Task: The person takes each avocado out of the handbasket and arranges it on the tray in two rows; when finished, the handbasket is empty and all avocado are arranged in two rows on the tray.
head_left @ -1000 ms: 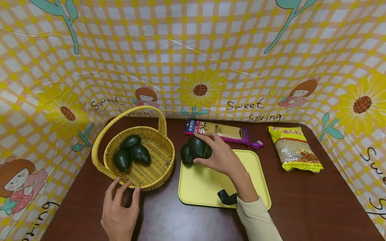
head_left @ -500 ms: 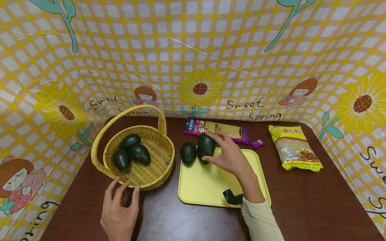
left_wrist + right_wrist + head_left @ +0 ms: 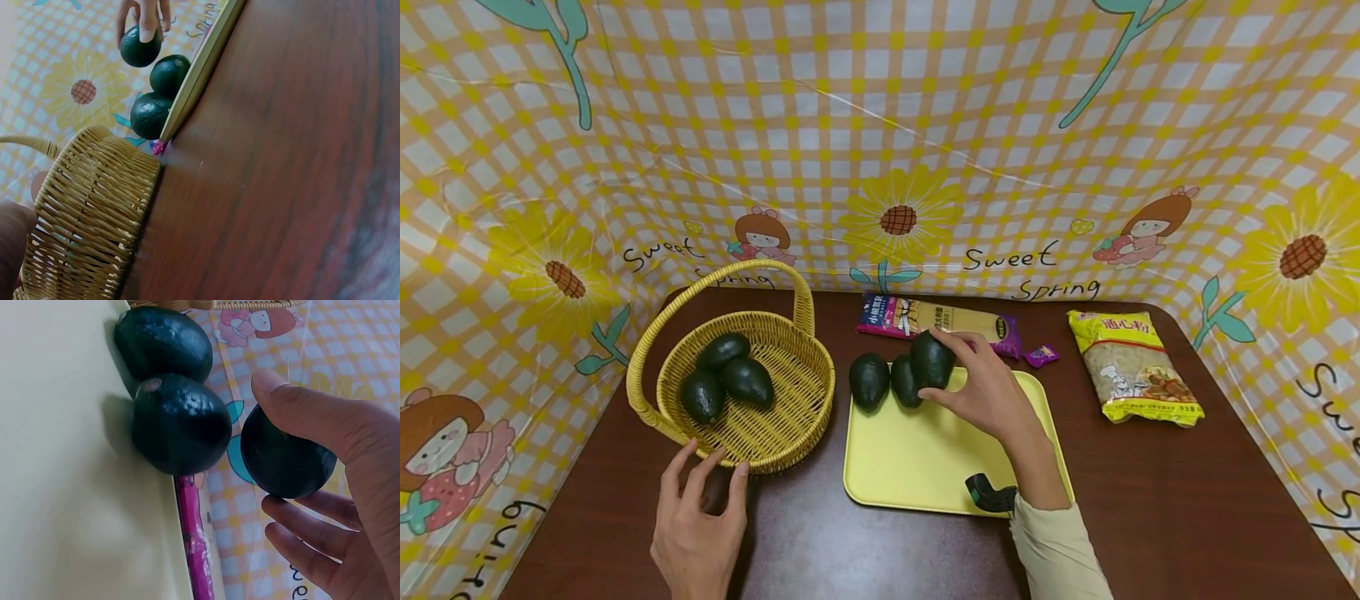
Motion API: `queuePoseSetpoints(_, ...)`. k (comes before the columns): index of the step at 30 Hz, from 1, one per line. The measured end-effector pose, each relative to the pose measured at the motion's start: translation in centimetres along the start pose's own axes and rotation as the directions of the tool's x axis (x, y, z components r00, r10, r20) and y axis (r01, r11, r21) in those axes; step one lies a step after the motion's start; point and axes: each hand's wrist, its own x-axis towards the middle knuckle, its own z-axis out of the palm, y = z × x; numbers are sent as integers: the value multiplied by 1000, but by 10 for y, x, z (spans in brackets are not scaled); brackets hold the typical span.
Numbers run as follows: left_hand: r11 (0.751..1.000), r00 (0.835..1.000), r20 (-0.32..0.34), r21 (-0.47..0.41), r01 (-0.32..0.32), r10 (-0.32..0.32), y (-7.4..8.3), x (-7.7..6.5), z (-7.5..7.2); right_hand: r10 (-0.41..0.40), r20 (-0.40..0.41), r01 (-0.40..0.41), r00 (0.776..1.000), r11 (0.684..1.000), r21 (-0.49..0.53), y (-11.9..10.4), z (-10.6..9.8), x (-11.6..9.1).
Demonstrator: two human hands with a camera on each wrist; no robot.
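My right hand (image 3: 992,400) grips a dark green avocado (image 3: 931,360) between thumb and fingers, above the back edge of the yellow tray (image 3: 917,467). In the right wrist view the held avocado (image 3: 284,459) is apart from the others. Two more avocados lie side by side at the tray's back left: one at the corner (image 3: 869,383), one beside it (image 3: 905,383). My left hand (image 3: 698,529) rests with relaxed fingertips against the near rim of the wicker basket (image 3: 797,437). Inside the basket, three avocados (image 3: 748,385) sit toward the left.
Behind the tray lies a purple pasta packet (image 3: 955,323), with a small purple sachet (image 3: 1041,357) by its right end. A yellow bag (image 3: 1135,367) lies at the right. The basket's arched handle (image 3: 673,312) rises on its left. Checked cloth (image 3: 895,125) encloses the table's back and sides.
My right hand has moved right with the held avocado, away from the corner avocado, uncovering the second one on the tray. My left hand and the basket have stayed put.
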Motion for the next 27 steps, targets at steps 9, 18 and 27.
queuePoseSetpoints(9, 1000, 1000, 7, 8, 13, -13, 0, 0, -1, 15, 4, -15, 1000, 1000, 1, 13, 1, -5)
queuePoseSetpoints(18, 1000, 1000, 5, -3, 11, -11, 2, 0, -2, 48, 39, -47, 998, 998, -37, 19, 1, -10)
queuePoseSetpoints(27, 1000, 1000, 14, -10, 18, -18, 2, 0, -2, 97, 43, -94, 994, 994, -59, 24, 6, -14)
